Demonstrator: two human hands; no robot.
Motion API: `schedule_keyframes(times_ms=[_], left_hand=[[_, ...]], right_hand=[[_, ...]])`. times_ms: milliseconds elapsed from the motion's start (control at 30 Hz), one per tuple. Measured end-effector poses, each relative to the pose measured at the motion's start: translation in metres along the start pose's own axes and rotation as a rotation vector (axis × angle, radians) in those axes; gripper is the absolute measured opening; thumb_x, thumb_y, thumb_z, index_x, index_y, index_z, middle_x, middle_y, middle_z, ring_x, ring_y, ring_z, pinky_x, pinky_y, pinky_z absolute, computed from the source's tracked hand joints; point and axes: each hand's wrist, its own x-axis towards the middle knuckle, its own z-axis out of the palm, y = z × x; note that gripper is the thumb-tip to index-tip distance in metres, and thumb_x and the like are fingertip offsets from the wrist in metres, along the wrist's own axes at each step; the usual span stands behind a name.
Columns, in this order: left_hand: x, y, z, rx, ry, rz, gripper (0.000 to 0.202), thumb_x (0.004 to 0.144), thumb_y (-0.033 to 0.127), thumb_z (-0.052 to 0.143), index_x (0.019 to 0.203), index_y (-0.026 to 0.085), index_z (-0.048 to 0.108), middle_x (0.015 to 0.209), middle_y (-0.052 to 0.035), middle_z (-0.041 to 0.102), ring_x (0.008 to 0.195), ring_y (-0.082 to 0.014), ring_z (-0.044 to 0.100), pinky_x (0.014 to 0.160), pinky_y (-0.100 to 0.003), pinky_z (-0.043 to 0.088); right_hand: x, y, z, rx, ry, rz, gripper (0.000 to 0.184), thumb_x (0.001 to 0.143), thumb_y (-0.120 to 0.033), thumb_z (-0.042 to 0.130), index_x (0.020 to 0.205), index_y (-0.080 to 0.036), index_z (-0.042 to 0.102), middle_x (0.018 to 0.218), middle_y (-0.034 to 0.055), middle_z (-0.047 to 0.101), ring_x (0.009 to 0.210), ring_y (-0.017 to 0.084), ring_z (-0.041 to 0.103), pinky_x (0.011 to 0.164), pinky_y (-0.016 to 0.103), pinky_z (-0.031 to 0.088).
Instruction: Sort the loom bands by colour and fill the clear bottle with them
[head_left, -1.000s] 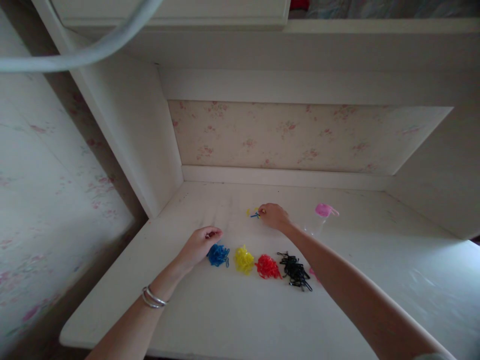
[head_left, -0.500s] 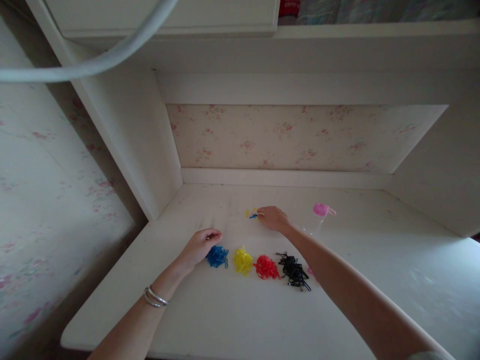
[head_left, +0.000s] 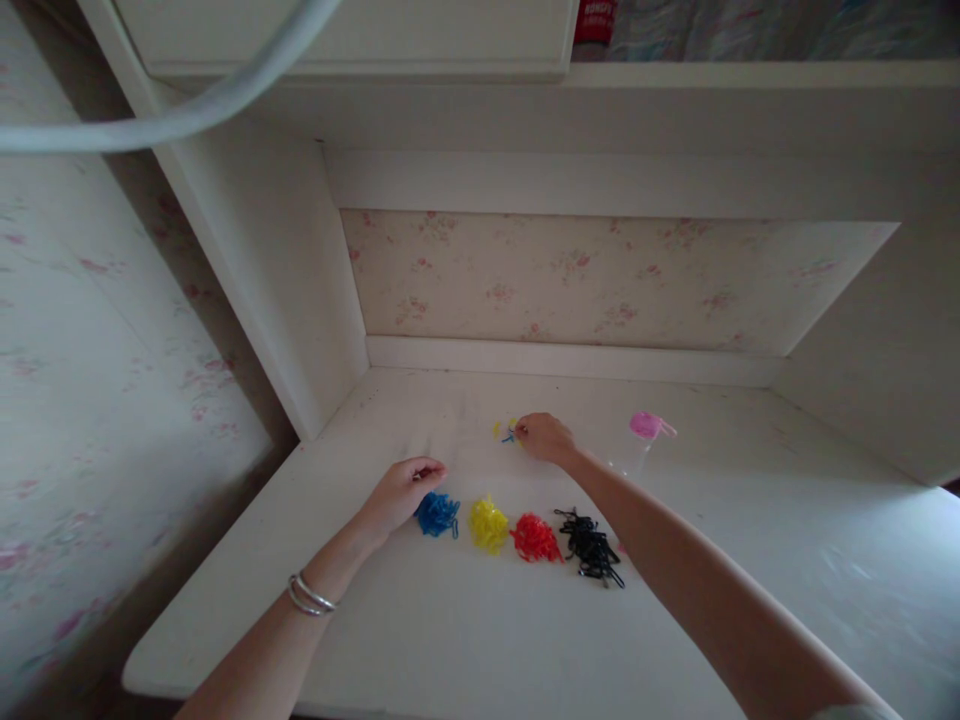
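Note:
My right hand is at the back of the desk, thumb and fingers pinched together over a few small blue pieces and yellow pieces. What lies between its fingertips is too small to tell. Just behind a heap of small blue looped bands is my left hand, its fingers curled closed and their contents hidden. To the right of the blue heap, in a row, come a yellow heap, a red heap and a black heap of looped bands.
Beyond my right forearm stands a clear container with a pink lid, partly hidden. A shelf overhangs the white desk. A pale cable crosses the upper left, close to the camera.
The blue pieces by my right fingertips have shifted slightly, and the fingers have moved a little among them. My left hand stays in place. The view has tilted slightly.

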Motion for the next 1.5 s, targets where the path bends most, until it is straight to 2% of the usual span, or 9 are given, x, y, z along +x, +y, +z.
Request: schedule_keyframes(times_ms=[267, 433, 567, 733, 867, 1000, 1133, 1300, 1500], left_hand=[[0.001, -0.002, -0.002, 0.042, 0.007, 0.012, 0.034, 0.074, 0.044, 0.056, 0.088, 0.016, 0.068, 0.074, -0.0017, 0.065, 0.069, -0.0158, 0.055, 0.062, -0.025, 0.039], [0.0, -0.003, -0.003, 0.046, 0.007, 0.062, 0.036, 0.074, 0.046, 0.056, 0.089, 0.015, 0.068, 0.079, -0.0037, 0.067, 0.074, -0.0177, 0.057, 0.066, -0.026, 0.041], [0.0, -0.004, -0.002, 0.049, 0.004, 0.065, 0.038, 0.073, 0.048, 0.056, 0.089, 0.015, 0.068, 0.079, -0.0041, 0.067, 0.075, -0.0181, 0.058, 0.067, -0.027, 0.041], [-0.001, -0.002, -0.002, 0.077, 0.018, 0.029, 0.036, 0.072, 0.047, 0.057, 0.089, 0.017, 0.069, 0.076, -0.0023, 0.066, 0.072, -0.0167, 0.056, 0.062, -0.025, 0.039], [-0.004, 0.002, 0.0, 0.0, 0.052, -0.007, 0.04, 0.069, 0.05, 0.06, 0.089, 0.016, 0.068, 0.064, -0.0003, 0.062, 0.063, -0.0147, 0.054, 0.055, -0.024, 0.037], [-0.005, 0.006, 0.002, -0.05, 0.086, -0.028, 0.043, 0.066, 0.051, 0.062, 0.088, 0.015, 0.068, 0.058, 0.0002, 0.059, 0.059, -0.0142, 0.053, 0.052, -0.023, 0.036], [-0.005, 0.011, 0.006, -0.026, 0.058, -0.018, 0.043, 0.067, 0.052, 0.062, 0.088, 0.016, 0.068, 0.063, -0.0012, 0.061, 0.063, -0.0157, 0.055, 0.054, -0.024, 0.037], [-0.003, 0.02, 0.011, 0.074, -0.015, 0.054, 0.038, 0.071, 0.049, 0.059, 0.089, 0.017, 0.068, 0.083, -0.0041, 0.068, 0.079, -0.0189, 0.059, 0.067, -0.026, 0.041], [0.014, 0.032, 0.029, 0.267, -0.124, 0.173, 0.033, 0.075, 0.045, 0.054, 0.088, 0.019, 0.069, 0.09, -0.0052, 0.07, 0.086, -0.0215, 0.061, 0.076, -0.028, 0.042]], right_hand=[[-0.004, 0.008, -0.014, 0.01, 0.032, -0.011, 0.035, 0.089, -0.028, 0.038, 0.098, -0.02, 0.07, 0.105, 0.0102, 0.068, 0.097, 0.022, 0.061, 0.079, 0.029, 0.044], [-0.022, 0.013, -0.027, 0.036, 0.071, -0.016, 0.034, 0.089, -0.03, 0.039, 0.095, -0.021, 0.071, 0.102, 0.0074, 0.069, 0.094, 0.02, 0.061, 0.076, 0.025, 0.042], [-0.058, 0.023, -0.037, 0.068, 0.142, -0.059, 0.037, 0.091, -0.034, 0.036, 0.091, -0.023, 0.071, 0.096, 0.0036, 0.069, 0.087, 0.018, 0.061, 0.072, 0.023, 0.04], [-0.124, 0.037, -0.038, 0.211, 0.307, -0.114, 0.035, 0.089, -0.035, 0.038, 0.087, -0.023, 0.071, 0.079, 0.002, 0.067, 0.073, 0.015, 0.059, 0.065, 0.022, 0.038], [-0.174, 0.043, -0.029, 0.261, 0.293, -0.088, 0.034, 0.09, -0.035, 0.038, 0.083, -0.024, 0.07, 0.072, 0.0008, 0.064, 0.065, 0.013, 0.057, 0.06, 0.022, 0.038], [-0.203, 0.047, -0.019, 0.232, 0.256, -0.034, 0.032, 0.09, -0.036, 0.039, 0.083, -0.028, 0.069, 0.071, -0.0007, 0.062, 0.061, 0.012, 0.056, 0.057, 0.022, 0.036], [-0.211, 0.048, -0.014, 0.206, 0.227, -0.037, 0.035, 0.091, -0.034, 0.037, 0.074, -0.027, 0.067, 0.069, -0.0015, 0.06, 0.058, 0.011, 0.055, 0.054, 0.022, 0.033], [-0.21, 0.05, -0.01, 0.212, 0.191, -0.055, 0.037, 0.091, -0.034, 0.037, 0.066, -0.024, 0.062, 0.066, -0.0019, 0.058, 0.058, 0.011, 0.054, 0.054, 0.021, 0.033], [-0.213, 0.05, -0.013, 0.248, 0.25, -0.052, 0.038, 0.092, -0.033, 0.036, 0.067, -0.024, 0.064, 0.065, -0.0013, 0.058, 0.057, 0.011, 0.054, 0.055, 0.023, 0.035]])
